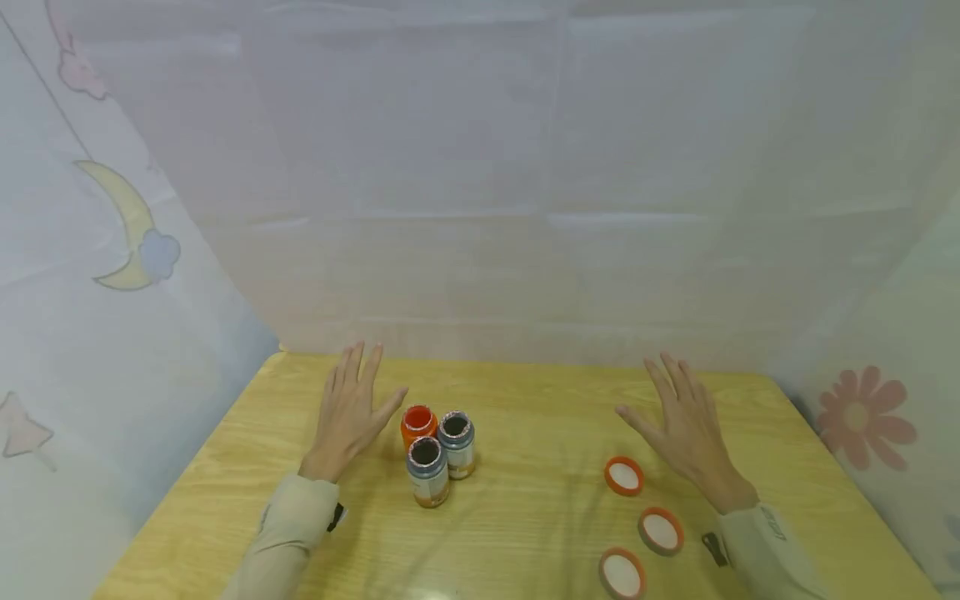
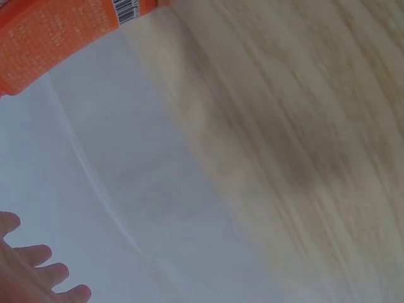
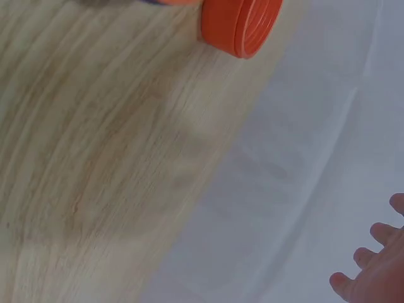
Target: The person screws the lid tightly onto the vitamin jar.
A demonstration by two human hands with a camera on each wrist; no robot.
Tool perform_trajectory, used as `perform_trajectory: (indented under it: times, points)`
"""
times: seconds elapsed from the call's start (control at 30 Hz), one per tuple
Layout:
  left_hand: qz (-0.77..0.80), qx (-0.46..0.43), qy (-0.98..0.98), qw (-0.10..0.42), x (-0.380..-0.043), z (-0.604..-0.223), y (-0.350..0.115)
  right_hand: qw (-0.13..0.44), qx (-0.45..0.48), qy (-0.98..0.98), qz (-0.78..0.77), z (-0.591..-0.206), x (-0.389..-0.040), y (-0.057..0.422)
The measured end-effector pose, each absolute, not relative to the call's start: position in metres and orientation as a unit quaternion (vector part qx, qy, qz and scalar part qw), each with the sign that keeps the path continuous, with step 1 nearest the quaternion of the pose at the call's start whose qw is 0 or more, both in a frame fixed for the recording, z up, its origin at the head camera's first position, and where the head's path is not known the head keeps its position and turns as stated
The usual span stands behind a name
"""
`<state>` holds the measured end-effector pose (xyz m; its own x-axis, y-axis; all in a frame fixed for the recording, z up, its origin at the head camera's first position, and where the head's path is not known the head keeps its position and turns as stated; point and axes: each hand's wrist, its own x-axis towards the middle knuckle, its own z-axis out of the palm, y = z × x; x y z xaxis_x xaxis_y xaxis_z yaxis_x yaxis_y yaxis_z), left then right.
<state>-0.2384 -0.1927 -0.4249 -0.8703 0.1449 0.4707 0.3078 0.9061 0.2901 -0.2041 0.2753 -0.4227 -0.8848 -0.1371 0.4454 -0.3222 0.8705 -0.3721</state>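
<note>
My left hand (image 1: 348, 421) is spread with fingers pointing to the back of the table, holding nothing. Just right of its thumb stand three uncapped jars in a tight group: an orange jar (image 1: 417, 423), a grey jar (image 1: 459, 446) with a pale label, and a second grey jar (image 1: 429, 475) nearest me. The orange jar (image 2: 57, 38) also shows at the top left of the left wrist view. My right hand (image 1: 686, 429) is spread and bare too. Nearest to it lies an orange lid (image 1: 624, 476), inner side up; a second lid (image 1: 661, 532) and third lid (image 1: 622, 573) lie closer to me.
The wooden table (image 1: 525, 533) meets a pale hanging sheet (image 1: 480, 250) along its back edge. Printed sheets close in the left and right sides, with a moon (image 1: 123, 217) and a red flower (image 1: 866, 418). Dark straps (image 1: 715, 549) show near the sleeves.
</note>
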Motion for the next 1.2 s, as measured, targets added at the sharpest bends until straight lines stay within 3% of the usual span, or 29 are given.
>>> perform_trajectory:
  times: [1.2]
  points:
    - [-0.212, -0.138, -0.942, 0.219, -0.210, -0.433, -0.200, 0.205, 0.171, -0.928, 0.261, -0.429, -0.176, 0.276]
